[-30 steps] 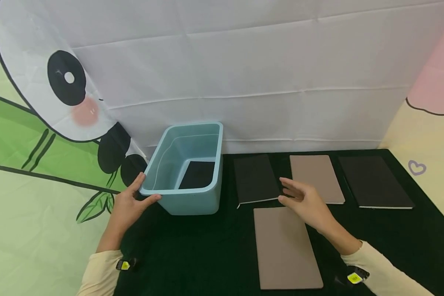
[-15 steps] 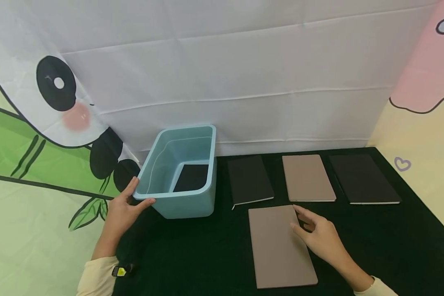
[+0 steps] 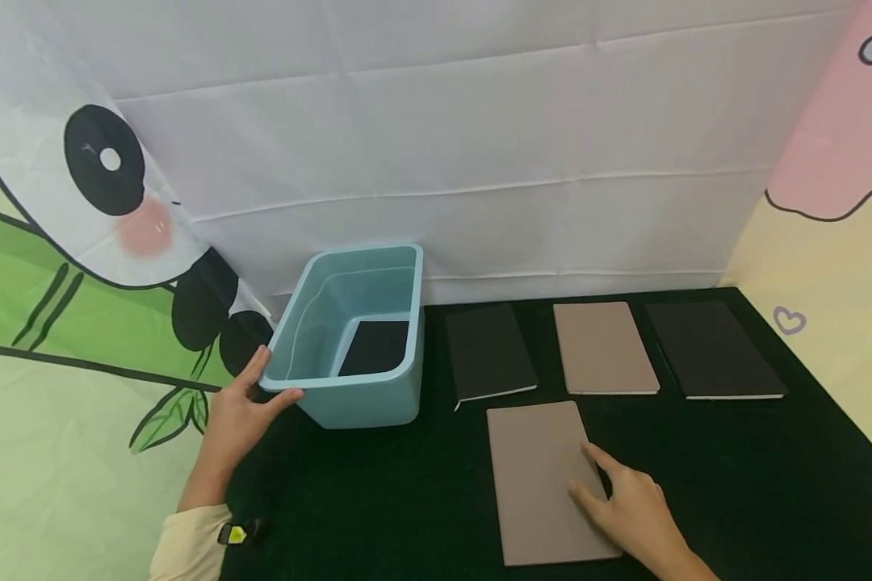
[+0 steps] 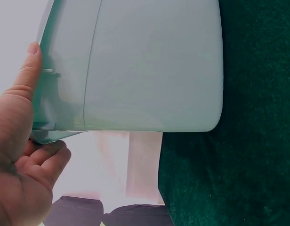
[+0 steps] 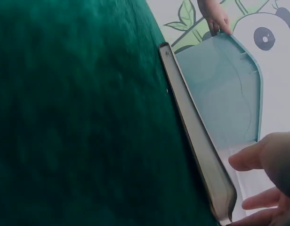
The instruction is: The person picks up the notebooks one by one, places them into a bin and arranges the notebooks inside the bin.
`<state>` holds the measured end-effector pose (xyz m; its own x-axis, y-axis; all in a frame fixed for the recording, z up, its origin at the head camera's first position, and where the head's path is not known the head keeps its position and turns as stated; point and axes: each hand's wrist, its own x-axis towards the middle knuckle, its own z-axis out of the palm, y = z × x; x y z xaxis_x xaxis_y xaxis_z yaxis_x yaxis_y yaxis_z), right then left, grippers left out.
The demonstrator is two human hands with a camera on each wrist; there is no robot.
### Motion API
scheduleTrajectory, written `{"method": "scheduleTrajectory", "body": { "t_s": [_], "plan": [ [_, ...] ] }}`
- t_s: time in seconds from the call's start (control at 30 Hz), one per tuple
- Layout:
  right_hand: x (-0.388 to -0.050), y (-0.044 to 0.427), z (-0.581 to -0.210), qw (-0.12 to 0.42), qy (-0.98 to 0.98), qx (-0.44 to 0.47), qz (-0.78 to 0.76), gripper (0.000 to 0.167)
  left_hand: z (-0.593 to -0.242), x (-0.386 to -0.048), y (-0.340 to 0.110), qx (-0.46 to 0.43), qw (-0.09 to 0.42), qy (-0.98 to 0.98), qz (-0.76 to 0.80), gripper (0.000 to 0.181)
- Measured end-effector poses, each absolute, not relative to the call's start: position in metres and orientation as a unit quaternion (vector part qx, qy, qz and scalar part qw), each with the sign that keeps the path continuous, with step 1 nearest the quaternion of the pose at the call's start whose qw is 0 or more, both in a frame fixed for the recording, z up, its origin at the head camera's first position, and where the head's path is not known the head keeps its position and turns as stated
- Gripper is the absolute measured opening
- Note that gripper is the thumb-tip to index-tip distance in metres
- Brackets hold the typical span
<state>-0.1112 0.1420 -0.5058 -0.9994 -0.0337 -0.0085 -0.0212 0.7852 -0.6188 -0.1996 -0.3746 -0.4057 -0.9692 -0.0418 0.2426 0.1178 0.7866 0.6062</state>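
My left hand (image 3: 236, 424) holds the near left corner of a light blue plastic bin (image 3: 366, 401). In the left wrist view the thumb lies along the bin's rim and the other fingers curl beneath it. A black notebook (image 3: 378, 347) lies on the bin's floor. My right hand (image 3: 635, 508) is at the right edge of a taupe notebook (image 3: 534, 484), thumb over the cover and fingers loosely spread. The right wrist view shows that notebook's page edge (image 5: 197, 136) lying low on the cloth, with the thumb and fingers near it; contact cannot be told.
Behind the taupe notebook lie a black notebook (image 3: 490, 351) with a ribbon, another taupe notebook (image 3: 603, 347) and a larger black notebook (image 3: 712, 351). A dark green cloth (image 3: 378, 500) covers the table. A white printed sheet (image 3: 480, 161) hangs along the back.
My right hand has moved from near the black notebook down and toward me, to the nearest taupe notebook's right edge. The left hand stays at the bin. The head view shifted slightly.
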Motion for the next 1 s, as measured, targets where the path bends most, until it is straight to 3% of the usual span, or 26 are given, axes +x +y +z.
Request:
{"method": "scheduleTrajectory", "body": {
  "t_s": [0.37,0.77,1.0],
  "plan": [
    [-0.105,0.132,-0.507,0.043,0.964,-0.014,-0.263,0.097,-0.405,-0.2,-0.375,-0.019,0.118,-0.938,-0.327,0.095],
    [-0.101,0.126,-0.504,0.002,0.955,0.014,-0.297,0.085,-0.405,-0.201,-0.375,-0.019,0.112,-0.937,-0.33,0.095],
    [-0.105,0.134,-0.503,0.031,0.929,0.018,-0.367,0.074,-0.405,-0.2,-0.375,-0.017,0.111,-0.937,-0.332,0.094]
  ]
}}
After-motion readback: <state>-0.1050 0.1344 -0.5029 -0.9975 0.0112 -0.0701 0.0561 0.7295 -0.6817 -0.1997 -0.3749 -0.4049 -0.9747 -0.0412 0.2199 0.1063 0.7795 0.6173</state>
